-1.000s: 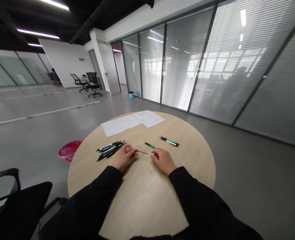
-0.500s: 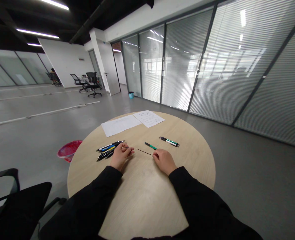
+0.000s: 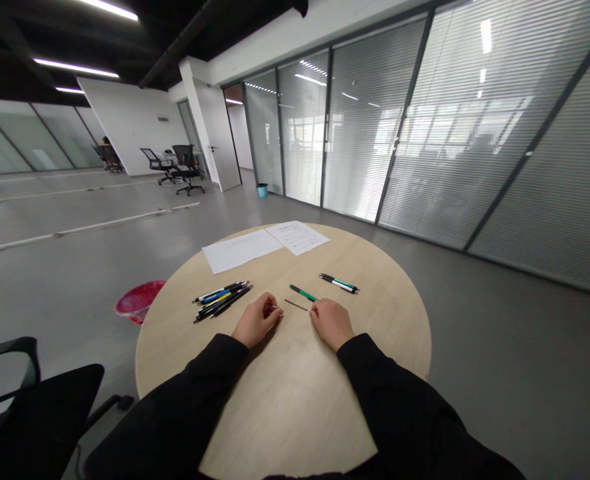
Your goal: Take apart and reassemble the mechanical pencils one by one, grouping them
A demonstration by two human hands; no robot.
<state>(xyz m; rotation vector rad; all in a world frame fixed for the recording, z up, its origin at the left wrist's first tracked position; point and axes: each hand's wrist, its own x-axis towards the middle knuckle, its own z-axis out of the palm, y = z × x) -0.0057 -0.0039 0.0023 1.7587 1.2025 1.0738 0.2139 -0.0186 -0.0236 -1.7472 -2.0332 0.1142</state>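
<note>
Two bare hands over a round table [image 3: 295, 393], forearms angling inward in black sleeves [image 3: 199, 377]. Right hand [image 3: 333, 323] is knuckles-up, fingers curled in tight, looks like it's pinching one end of a thin dark stick [image 3: 295, 305]; the stick's straight and points left into the gap between the hands. Left hand [image 3: 255, 322] is loosely curled, something tiny and pale at the fingertips, can't tell if it's gripped. Slim green pen [image 3: 301, 292] lies just past the right hand. Tabletop's pale wood grain, with slender pens [image 3: 222, 301] heaped at left.
</note>
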